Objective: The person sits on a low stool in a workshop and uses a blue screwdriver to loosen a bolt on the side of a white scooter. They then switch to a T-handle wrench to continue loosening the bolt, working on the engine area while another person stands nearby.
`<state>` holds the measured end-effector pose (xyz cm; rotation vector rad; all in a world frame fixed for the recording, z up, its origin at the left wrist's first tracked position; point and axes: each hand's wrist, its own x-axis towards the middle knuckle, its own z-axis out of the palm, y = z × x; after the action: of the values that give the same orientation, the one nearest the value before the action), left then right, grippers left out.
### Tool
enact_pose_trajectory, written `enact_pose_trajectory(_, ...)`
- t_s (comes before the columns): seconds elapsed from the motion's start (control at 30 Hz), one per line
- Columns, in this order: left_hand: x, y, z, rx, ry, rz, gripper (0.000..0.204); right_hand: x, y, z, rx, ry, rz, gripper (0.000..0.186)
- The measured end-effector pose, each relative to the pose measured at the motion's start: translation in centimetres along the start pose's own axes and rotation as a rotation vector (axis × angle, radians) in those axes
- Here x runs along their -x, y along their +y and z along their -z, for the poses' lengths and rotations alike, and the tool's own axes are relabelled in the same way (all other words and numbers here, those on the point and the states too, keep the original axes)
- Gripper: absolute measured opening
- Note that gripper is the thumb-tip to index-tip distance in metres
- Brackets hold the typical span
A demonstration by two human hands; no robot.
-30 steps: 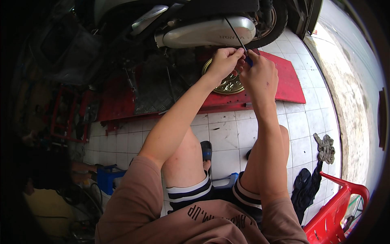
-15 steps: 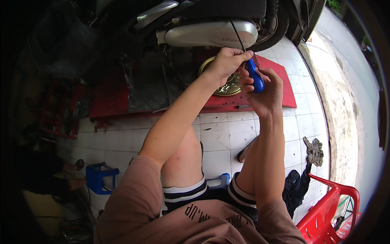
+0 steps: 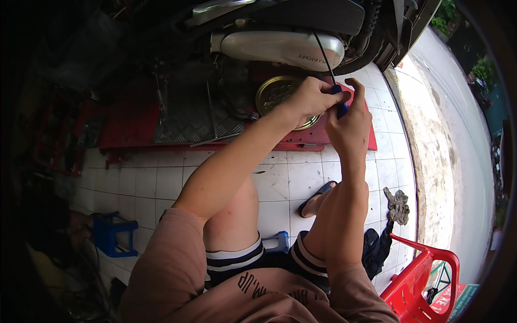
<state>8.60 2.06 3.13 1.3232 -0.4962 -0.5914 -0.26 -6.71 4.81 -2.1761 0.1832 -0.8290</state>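
A screwdriver [image 3: 342, 111] with a blue handle and a long thin dark shaft is between my hands. Its shaft slants up and to the left, across the silver side cover [image 3: 280, 47] of a motorbike; I cannot tell whether the tip touches anything. My left hand [image 3: 312, 102] is closed at the upper end of the handle, its fingertips pressed to it. Round the lower handle, my right hand [image 3: 349, 119] is closed, with its index finger raised beside the shaft. Below the cover, partly behind my left hand, sits a round gold-coloured tray [image 3: 262, 97] holding small metal parts.
The motorbike stands over a low red platform [image 3: 129, 129] with a dark metal tread plate [image 3: 186, 126]. Blue stools [image 3: 116, 234] stand on white tiles. A red plastic chair [image 3: 417, 280], a dark cloth [image 3: 374, 253] and a grey rag [image 3: 397, 207] lie to the right. Another person's hand shows at left.
My right hand has closed round the screwdriver handle, which showed more fully before. Both hands and the screwdriver are slightly lower. The whole view has shifted a little.
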Motion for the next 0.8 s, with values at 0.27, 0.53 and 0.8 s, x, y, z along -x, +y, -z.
enact_pose_trajectory(0.27,-0.3,0.8,-0.2,0.517,-0.164,0.037,0.017,2.3,1.3,0.5,-0.509,0.28,-0.068,0.026)
enact_pose_trajectory(0.53,0.5,0.8,-0.9,0.508,-0.135,0.097,0.021,1.8,2.1,1.7,0.095,0.378,0.521,0.036)
enact_pose_trajectory(0.8,0.5,-0.2,-0.7,0.644,-0.24,-0.016,0.021,2.8,2.1,1.5,-0.393,0.3,0.192,0.029)
